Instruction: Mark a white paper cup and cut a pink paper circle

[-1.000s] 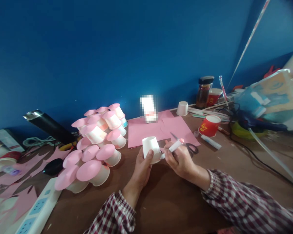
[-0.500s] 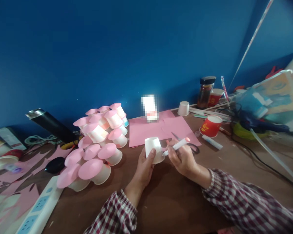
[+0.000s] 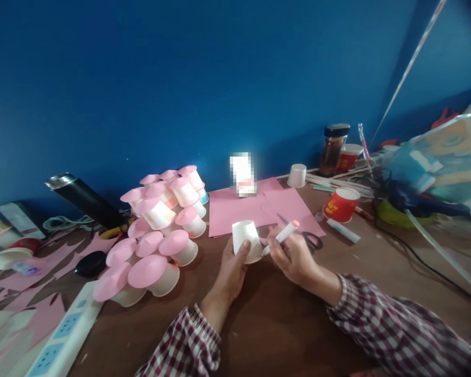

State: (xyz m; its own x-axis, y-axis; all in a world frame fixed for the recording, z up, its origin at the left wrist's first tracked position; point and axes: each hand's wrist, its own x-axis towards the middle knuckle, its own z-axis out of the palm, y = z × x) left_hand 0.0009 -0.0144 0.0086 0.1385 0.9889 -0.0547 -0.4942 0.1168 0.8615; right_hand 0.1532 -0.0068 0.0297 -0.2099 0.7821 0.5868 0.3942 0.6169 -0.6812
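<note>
In front of you rises a blue wall (image 3: 235,78), and below it spreads your brown table (image 3: 290,335). To your left stand clustered paper cups with pink cone tops (image 3: 147,270); ahead of you lie pink paper sheets (image 3: 235,212). Your right hand (image 3: 294,256) pinches a marker between thumb and fingers, while your left hand (image 3: 231,262) grips a white paper cup (image 3: 244,234), thumb across its near side. You have that cup tilted above the table, narrow end up. Scissors (image 3: 313,240) lie just beyond your right hand, partly hidden by it. Your white marker (image 3: 284,232) points at the cup's lower right edge; whether its tip touches, you cannot tell.
</note>
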